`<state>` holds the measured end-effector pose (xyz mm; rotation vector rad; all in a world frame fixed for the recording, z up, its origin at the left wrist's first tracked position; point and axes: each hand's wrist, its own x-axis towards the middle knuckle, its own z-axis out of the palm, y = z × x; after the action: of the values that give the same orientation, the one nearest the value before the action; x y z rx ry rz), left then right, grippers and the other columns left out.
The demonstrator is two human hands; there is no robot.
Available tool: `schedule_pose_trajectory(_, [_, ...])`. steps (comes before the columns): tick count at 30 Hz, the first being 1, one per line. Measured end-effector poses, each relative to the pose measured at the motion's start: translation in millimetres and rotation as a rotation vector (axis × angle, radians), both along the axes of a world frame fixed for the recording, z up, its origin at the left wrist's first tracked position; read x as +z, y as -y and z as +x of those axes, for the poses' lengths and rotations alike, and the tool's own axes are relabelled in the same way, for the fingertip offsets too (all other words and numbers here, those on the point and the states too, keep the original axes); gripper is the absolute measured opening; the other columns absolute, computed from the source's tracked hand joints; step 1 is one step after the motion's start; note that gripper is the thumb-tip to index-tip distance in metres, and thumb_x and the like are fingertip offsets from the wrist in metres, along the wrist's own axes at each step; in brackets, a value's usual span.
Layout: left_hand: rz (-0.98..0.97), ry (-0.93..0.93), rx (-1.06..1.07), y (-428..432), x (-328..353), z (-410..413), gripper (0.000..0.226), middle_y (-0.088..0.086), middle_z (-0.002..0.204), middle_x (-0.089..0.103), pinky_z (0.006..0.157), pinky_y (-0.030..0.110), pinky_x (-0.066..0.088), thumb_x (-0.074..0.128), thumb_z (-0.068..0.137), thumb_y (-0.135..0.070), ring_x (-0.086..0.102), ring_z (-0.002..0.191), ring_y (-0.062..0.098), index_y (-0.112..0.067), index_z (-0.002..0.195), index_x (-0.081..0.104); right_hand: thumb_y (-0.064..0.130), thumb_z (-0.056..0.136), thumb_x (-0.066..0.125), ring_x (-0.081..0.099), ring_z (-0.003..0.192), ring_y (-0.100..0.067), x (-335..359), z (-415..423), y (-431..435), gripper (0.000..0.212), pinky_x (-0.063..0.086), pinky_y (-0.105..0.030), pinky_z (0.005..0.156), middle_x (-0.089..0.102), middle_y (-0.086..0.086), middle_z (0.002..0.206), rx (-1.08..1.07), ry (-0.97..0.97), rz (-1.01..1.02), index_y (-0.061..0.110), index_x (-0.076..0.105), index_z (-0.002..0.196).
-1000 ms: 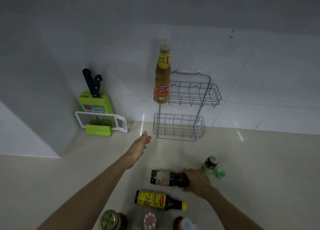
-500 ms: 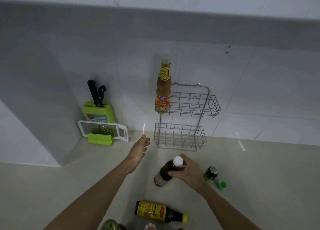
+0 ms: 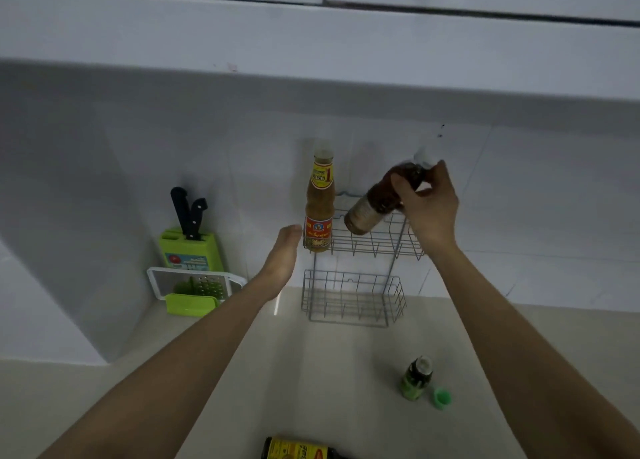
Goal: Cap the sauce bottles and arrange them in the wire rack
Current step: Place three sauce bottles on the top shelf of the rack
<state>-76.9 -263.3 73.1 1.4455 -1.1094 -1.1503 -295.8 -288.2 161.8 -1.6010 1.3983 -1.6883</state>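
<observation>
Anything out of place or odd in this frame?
Yes: the small green bottle stands uncapped on the counter, its green cap loose beside it. A yellow-labelled bottle lies on its side at the bottom edge.

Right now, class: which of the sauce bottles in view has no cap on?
The small green bottle standing on the counter; its green cap lies beside it. The rack's tall bottle and the hand-held dark bottle are capped.

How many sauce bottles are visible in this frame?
4: tan bottle in the upper rack basket, dark bottle in the right hand, green bottle on the counter, yellow-labelled bottle cropped at the bottom.
</observation>
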Motion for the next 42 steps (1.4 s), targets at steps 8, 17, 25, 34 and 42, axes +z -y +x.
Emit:
schedule_pose_trajectory(8, [-0.091, -0.096, -0.056, 24.6, 22.7, -21.4, 0.050, 0.001, 0.139, 0.043, 0.100, 0.032, 0.034, 0.028, 0.104, -0.038, 0.044, 0.117, 0.014, -0.020, 0.150, 0.022, 0.041, 0.080, 0.073, 0.056, 0.076, -0.015, -9.5, 32.6, 46.7, 0.050, 0.039, -0.020, 0.057, 0.061, 0.001, 0.095, 0.060, -0.380, 0.056, 0.012, 0.050, 0.113])
schedule_pose_trajectory(17, [-0.097, -0.114, -0.046, 27.2, 14.7, -15.5, 0.045, -0.005, 0.127, 0.044, 0.097, 0.029, 0.035, 0.026, 0.104, -0.037, 0.046, 0.115, 0.013, -0.022, 0.147, 0.026, 0.071, 0.079, 0.054, 0.058, 0.096, -0.022, -38.4, 42.1, 63.8, 0.062, 0.050, -0.038, 0.084, 0.057, -0.005, 0.105, 0.227, -0.502, 0.256, 0.020, 0.055, 0.114])
schedule_pose_trajectory(25, [-0.088, -0.101, -0.057, 28.7, 13.6, -13.2, 0.046, -0.007, 0.126, 0.043, 0.097, 0.028, 0.032, 0.025, 0.104, -0.039, 0.044, 0.114, 0.011, -0.024, 0.147, 0.025, 0.041, 0.079, 0.074, 0.058, 0.112, -0.018, -72.6, 24.1, 65.3, 0.063, 0.043, -0.029, 0.087, 0.062, -0.003, 0.125, 0.381, -0.484, 0.440, 0.018, 0.049, 0.133])
schedule_pose_trajectory(34, [-0.103, -0.089, -0.069, 31.6, 7.9, -9.8, 0.045, -0.007, 0.128, 0.042, 0.102, 0.031, 0.032, 0.026, 0.104, -0.040, 0.043, 0.116, 0.012, -0.024, 0.146, 0.025, 0.018, 0.079, 0.074, 0.050, 0.124, -0.015, -71.2, 23.1, 63.2, 0.068, 0.043, -0.037, 0.103, 0.055, 0.003, 0.134, 0.546, -0.299, 0.486, 0.026, 0.041, 0.138])
schedule_pose_trajectory(42, [-0.099, -0.071, -0.063, 36.1, 0.4, -9.2, 0.048, -0.007, 0.131, 0.043, 0.112, 0.037, 0.031, 0.029, 0.102, -0.045, 0.044, 0.120, 0.013, -0.028, 0.147, 0.025, 0.072, 0.045, 0.080, 0.061, 0.107, -0.022, -82.0, 29.8, 71.5, 0.103, 0.053, -0.044, 0.091, 0.062, -0.007, 0.118, 0.392, -0.500, 0.423, 0.021, 0.051, 0.129])
